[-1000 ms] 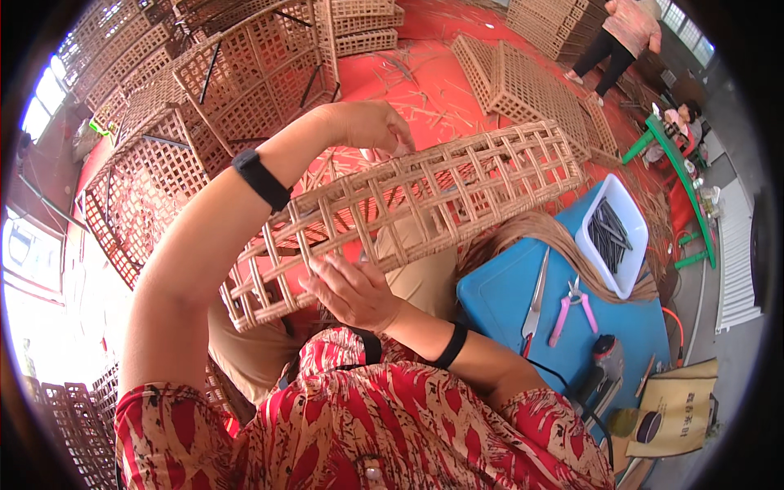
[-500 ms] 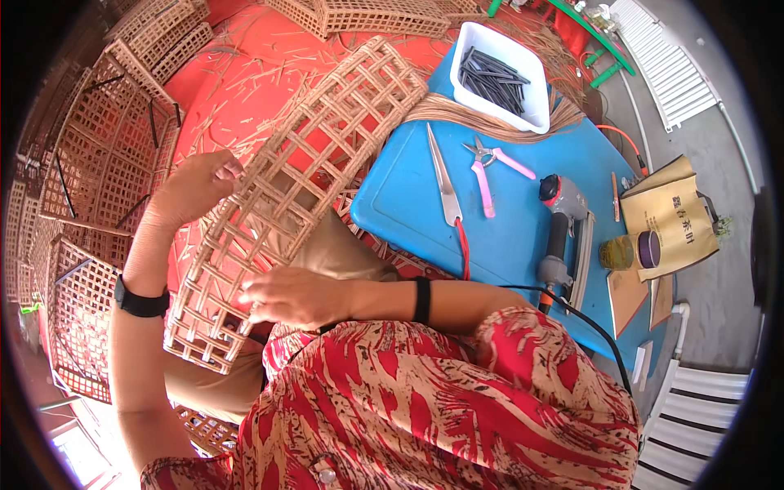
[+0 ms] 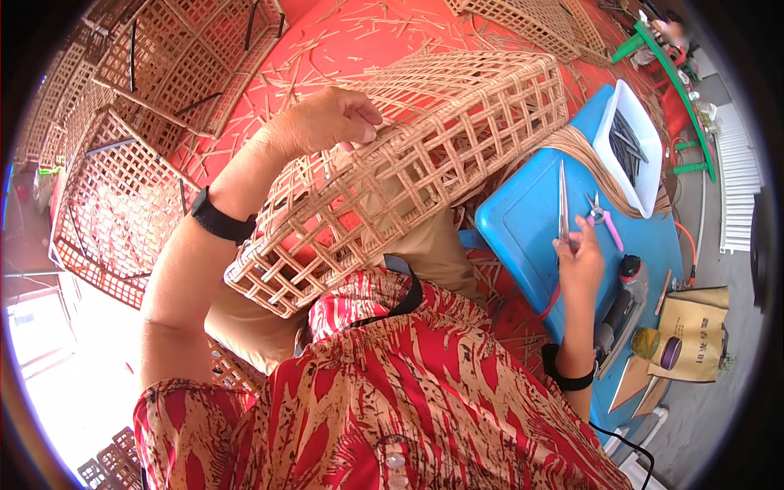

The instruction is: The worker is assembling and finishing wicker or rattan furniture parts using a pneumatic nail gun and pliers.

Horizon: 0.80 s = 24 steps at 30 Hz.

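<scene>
At left, on the red floor [image 3: 327,57], stand larger lattice baskets [image 3: 118,200] with dark bars across them. The left hand [image 3: 322,122], at the left edge of the woven basket [image 3: 429,155] half a second earlier, now lies at its far rim, fingers curled; whether they pinch it cannot be told. The basket, tilted across the lap, then showed chiefly one lattice face; it now shows a long side wall, with another face receding to the far side. It covers part of the trousered legs [image 3: 429,253].

To the right, the right hand [image 3: 581,257] has left the basket's near side for the blue table [image 3: 518,208], where thumb and fingers close about the base of a pointed metal blade [image 3: 563,196], partly hiding it. Just beside it, pink-handled cutters [image 3: 611,231] lie partly behind the fingers. A bundle of tan strands [image 3: 584,151] passes by the white tray [image 3: 649,184] of dark strips [image 3: 625,147]. Nearer are a power tool [image 3: 614,318], a jar [image 3: 645,343] and a tan bag [image 3: 694,327].
</scene>
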{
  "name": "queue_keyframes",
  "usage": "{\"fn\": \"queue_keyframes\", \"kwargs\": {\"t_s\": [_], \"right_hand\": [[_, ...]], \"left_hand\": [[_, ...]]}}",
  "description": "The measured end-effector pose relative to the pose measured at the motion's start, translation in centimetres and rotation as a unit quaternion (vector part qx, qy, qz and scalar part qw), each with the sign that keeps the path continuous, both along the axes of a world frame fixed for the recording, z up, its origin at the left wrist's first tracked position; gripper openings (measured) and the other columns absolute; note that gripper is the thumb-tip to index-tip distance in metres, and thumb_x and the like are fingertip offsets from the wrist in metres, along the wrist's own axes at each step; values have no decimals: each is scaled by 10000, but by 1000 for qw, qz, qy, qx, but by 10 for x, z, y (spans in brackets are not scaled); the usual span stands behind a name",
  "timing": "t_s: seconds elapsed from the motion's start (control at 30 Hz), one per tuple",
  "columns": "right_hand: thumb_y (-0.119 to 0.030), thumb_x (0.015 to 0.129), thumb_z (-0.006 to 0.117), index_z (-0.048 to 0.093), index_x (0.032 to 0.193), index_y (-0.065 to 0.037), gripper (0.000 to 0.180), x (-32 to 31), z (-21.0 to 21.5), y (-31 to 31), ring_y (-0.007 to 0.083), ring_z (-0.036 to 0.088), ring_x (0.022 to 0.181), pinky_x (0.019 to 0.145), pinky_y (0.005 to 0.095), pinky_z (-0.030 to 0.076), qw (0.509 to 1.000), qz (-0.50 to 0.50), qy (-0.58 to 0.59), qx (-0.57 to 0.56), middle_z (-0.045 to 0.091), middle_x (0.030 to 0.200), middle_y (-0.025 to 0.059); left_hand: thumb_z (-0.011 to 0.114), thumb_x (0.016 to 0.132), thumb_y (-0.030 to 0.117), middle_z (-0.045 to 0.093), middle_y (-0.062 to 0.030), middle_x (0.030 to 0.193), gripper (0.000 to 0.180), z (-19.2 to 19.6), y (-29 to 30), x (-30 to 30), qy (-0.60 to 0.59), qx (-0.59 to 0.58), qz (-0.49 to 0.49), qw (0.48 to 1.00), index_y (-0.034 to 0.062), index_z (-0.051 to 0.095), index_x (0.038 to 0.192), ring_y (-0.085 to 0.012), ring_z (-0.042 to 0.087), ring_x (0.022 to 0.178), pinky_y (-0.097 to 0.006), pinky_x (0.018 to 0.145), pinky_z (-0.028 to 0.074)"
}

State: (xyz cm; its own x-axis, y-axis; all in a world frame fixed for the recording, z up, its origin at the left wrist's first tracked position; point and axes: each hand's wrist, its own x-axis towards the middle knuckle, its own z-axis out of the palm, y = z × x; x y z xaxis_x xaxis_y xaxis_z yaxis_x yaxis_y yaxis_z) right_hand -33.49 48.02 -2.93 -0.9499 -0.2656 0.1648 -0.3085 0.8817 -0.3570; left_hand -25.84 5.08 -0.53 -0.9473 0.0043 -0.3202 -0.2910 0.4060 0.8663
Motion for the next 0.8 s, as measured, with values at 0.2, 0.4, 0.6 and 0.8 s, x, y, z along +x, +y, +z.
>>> {"fn": "queue_keyframes", "kwargs": {"t_s": [0.2,0.4,0.6,0.8], "right_hand": [[-49,827,642,612,1095,45,285,-10,19,5,81,533,665,586,232,409,980,-72,-158,-100,605,776,27],[-59,853,630,642,1039,20,203,16,87,-72,102,555,646,573,243,438,938,75,-215,-263,634,803,32],[-180,809,718,660,1067,-70,287,-1,124,-141,231,615,641,567,325,467,938,331,-106,-10,648,810,120],[-175,771,730,680,1008,-51,272,-12,157,-171,271,630,683,609,359,470,893,388,-5,228,658,822,112]], "left_hand": [[663,843,146,646,-141,1056,356,11,9,40,1,-63,2,998,-28,589,1144,-233,629,969,-341,858,507],[675,810,189,510,-217,1241,598,20,76,104,168,-308,17,936,-9,435,1320,-378,523,1098,-424,957,424],[694,784,201,498,-193,1270,686,3,96,131,142,-352,140,915,5,397,1371,-364,467,1172,-445,1002,368],[705,776,229,512,-166,1253,648,-3,101,138,147,-345,175,910,20,457,1337,-341,485,1147,-432,992,378]]}}
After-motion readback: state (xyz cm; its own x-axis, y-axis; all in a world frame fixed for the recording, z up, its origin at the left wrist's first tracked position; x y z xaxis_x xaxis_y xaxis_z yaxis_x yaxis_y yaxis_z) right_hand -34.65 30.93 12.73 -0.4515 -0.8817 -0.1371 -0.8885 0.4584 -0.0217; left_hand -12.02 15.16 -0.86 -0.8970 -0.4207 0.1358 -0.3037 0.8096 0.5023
